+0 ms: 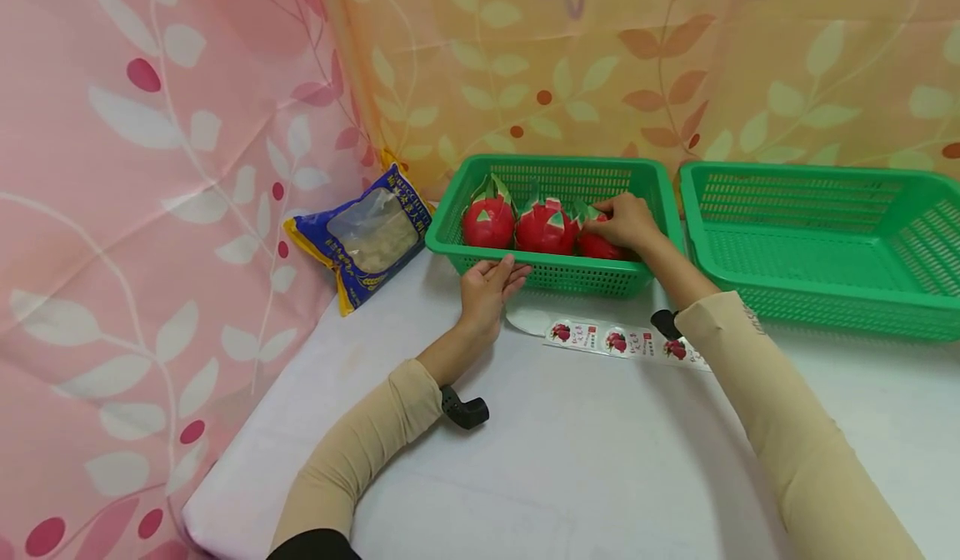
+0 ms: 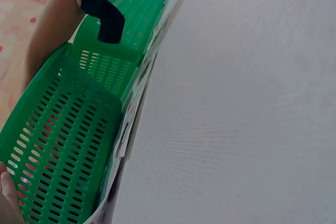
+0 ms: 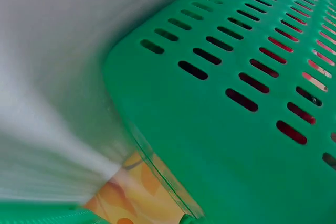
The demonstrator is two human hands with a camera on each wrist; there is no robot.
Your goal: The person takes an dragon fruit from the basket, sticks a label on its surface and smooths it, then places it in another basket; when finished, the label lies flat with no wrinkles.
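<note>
Three red dragon fruits with green leafy tips lie in a row inside a green plastic basket [image 1: 465, 168]: a left one [image 1: 488, 225], a middle one [image 1: 543, 231] and a right one [image 1: 600, 243]. From above, my right hand [image 1: 624, 222] reaches over the basket's right end and grips the right dragon fruit, covering part of it. My left hand [image 1: 486, 289] is at the front wall, its thumb against the rim and its fingers loosely extended outside. In the left wrist view, left fingers [image 2: 8, 195] lie beside the slotted wall, with red showing through the slots.
Another green basket [image 1: 840, 252] stands to the right. A strip of stickers [image 1: 600, 339] with dragon fruit pictures lies in front, near a white oval piece [image 1: 527, 320]. A blue and yellow bag [image 1: 367, 235] leans at the left, by the patterned cloth walls.
</note>
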